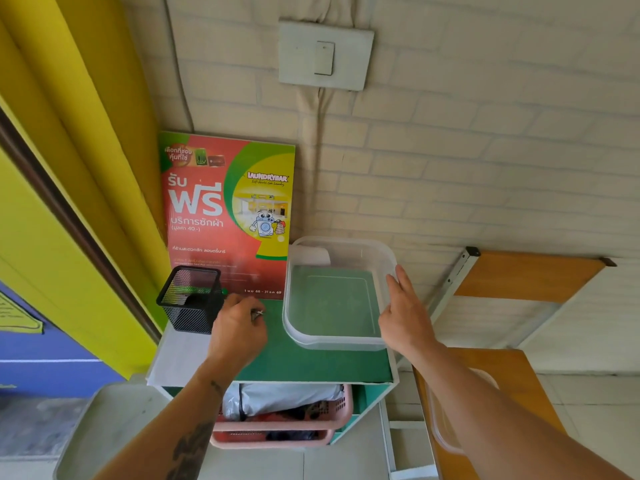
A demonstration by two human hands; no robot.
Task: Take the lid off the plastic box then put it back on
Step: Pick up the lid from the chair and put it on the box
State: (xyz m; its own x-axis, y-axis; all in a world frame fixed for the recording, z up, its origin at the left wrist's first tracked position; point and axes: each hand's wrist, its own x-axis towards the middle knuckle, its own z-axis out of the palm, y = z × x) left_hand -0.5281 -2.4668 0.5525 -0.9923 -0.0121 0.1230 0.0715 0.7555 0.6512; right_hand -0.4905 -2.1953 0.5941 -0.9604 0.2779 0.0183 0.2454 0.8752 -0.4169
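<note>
The clear plastic box [332, 342] stands without its lid on the green top [311, 365] of a small shelf unit, close to the wall. Its clear lid [445, 431] lies on the wooden surface [512, 386] at the lower right, partly hidden by my right forearm. My right hand [405, 317] lies with straight fingers against the box's right rim. My left hand [239, 327] rests on the green top to the left of the box, apart from it, with its fingers curled. A small metallic glint shows at its fingers.
A black mesh pen holder [190, 303] stands just left of my left hand. A red and green poster [225, 209] leans on the wall behind. A pink basket [284, 434] full of things sits in the shelf below. A grey tray [104, 427] is at the lower left.
</note>
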